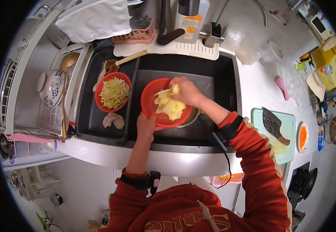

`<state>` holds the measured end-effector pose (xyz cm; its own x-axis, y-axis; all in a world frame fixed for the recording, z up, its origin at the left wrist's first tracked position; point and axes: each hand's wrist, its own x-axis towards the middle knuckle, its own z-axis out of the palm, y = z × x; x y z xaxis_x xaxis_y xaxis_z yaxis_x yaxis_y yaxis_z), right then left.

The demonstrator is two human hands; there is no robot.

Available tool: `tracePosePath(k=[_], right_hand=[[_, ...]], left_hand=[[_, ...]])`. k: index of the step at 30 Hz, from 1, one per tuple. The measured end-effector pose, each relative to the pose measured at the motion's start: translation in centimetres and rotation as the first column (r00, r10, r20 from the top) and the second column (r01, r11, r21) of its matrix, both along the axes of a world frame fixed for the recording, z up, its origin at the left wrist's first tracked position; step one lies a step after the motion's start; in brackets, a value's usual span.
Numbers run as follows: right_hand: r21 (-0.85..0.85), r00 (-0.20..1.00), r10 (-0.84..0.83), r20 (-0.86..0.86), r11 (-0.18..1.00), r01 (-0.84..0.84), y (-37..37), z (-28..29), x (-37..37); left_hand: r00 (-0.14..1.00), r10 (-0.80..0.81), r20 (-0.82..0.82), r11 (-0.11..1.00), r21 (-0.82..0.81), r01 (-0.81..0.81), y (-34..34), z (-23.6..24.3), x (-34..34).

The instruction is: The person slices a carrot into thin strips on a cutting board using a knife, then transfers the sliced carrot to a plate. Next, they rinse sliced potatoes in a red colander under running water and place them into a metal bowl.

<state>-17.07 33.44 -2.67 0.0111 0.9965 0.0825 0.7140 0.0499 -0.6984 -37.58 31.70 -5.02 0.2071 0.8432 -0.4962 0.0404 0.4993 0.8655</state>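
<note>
Over the right basin of the black sink point(220, 94), near the divider, the left hand point(146, 124) is clamped on the near-left rim of a red basket point(148, 96), and the right hand point(185, 92) has its fingers together on some pale yellow slices point(170, 106) lying in it. A metal bowl point(193, 116) sits below the basket on its right. In the left basin, beside the divider, stands a smaller red basket point(98, 103) of bean sprouts point(114, 92); a pale crumpled thing point(113, 120) lies near that basin's near edge, and a wooden handle point(131, 58) slants across the divider toward the far edge. Behind the far edge are a white mat point(168, 49), a large bottle point(191, 29) and the faucet point(213, 36). Right of the sink, a cleaver point(272, 124) crosses the green board point(288, 152), its handle near the board's right edge, just beside a plate of orange shreds point(303, 136). A black cord point(228, 162) hangs over the counter's near edge, below the right sleeve. The red basket covers most of the metal bowl; the left hand's fingers under the rim are hidden, the right fingertips are hard to make out among the slices, and the top edge cuts off the bottle.
</note>
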Motion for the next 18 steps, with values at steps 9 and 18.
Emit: tracePosePath(k=[9,18], right_hand=[[0.033,0.853,-0.409,-0.324,0.896,0.442,-0.2,-2.1,6.2],[-0.854,0.691,-0.632,-0.351,0.519,0.04,-3.6,-13.8,7.5]], left_hand=[[0.992,0.011,0.127,0.991,-0.132,0.006,0.6,-0.3,-0.2],[0.993,0.042,0.109,0.996,-0.085,-0.033,1.9,0.2,-0.2]])
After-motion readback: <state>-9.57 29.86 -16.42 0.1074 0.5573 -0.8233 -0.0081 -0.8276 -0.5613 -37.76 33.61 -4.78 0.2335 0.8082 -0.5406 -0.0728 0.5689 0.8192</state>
